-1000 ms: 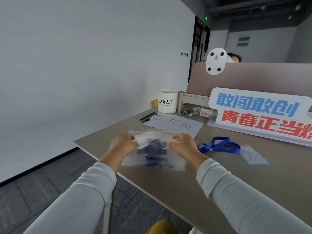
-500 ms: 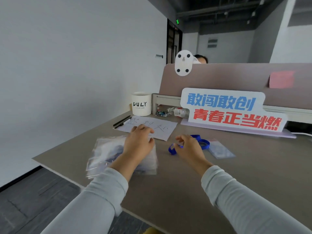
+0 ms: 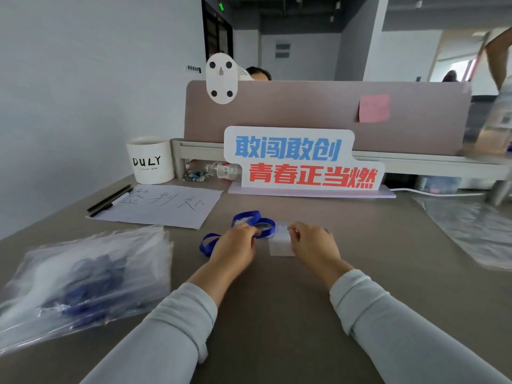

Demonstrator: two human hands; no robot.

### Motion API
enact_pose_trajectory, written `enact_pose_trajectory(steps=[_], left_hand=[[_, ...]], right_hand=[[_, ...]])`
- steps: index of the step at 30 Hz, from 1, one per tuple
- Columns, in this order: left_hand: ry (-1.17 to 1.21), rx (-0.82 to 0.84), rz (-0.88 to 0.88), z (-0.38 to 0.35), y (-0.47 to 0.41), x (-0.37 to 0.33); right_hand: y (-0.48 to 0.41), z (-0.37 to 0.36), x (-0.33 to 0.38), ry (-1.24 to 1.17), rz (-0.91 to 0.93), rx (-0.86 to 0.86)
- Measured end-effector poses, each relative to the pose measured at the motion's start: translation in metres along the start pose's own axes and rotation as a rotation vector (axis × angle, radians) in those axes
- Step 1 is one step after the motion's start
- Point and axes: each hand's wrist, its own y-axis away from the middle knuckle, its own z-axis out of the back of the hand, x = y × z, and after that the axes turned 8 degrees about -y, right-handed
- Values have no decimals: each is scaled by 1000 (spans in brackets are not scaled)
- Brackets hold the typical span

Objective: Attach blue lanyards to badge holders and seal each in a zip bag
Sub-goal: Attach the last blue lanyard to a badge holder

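Two pinches: left hand (image 3: pixel 235 245) on blue lanyard (image 3: pixel 246 216), right hand (image 3: pixel 313 243) seemingly on badge holder (image 3: pixel 279 246).

White mug (image 3: pixel 151 162): "DULY". Standing sign (image 3: pixel 299 159): "敢闯敢创 青春正当燃". Paper sheet (image 3: pixel 163 203), handwritten: "签到处".

This is an office: a desk (image 3: pixel 277 300) backed by a partition screen (image 3: pixel 304 112) with a pink sticky note (image 3: pixel 374 108), a slogan sign (image 3: pixel 302 159), a mug (image 3: pixel 150 160), pens (image 3: pixel 109 200), a handwritten sheet (image 3: pixel 163 205), and what looks like a green exit sign (image 3: pixel 221 6) over the doorway.
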Motion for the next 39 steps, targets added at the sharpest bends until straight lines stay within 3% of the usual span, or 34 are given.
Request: enact_pose_trajectory(steps=[3, 8, 11, 16, 26, 31, 39], left_hand=[[8, 72, -104, -3, -3, 0], [-65, 154, -276, -3, -4, 5], [-132, 142, -198, -6, -3, 2], [-349, 207, 84, -9, -1, -14], [-222, 384, 256, 3, 0, -14], [63, 57, 272, 27, 2, -7], [137, -442, 282, 47, 3, 13]], right_hand=[[-2, 2, -5, -53, 39, -36], [-2, 6, -21, -70, 155, 212], [3, 13, -28, -128, 138, 164], [13, 20, -30, -206, 179, 226], [15, 17, -23, -308, 211, 130], [11, 14, -23, -387, 164, -67], [-6, -1, 0, -374, 211, 12]])
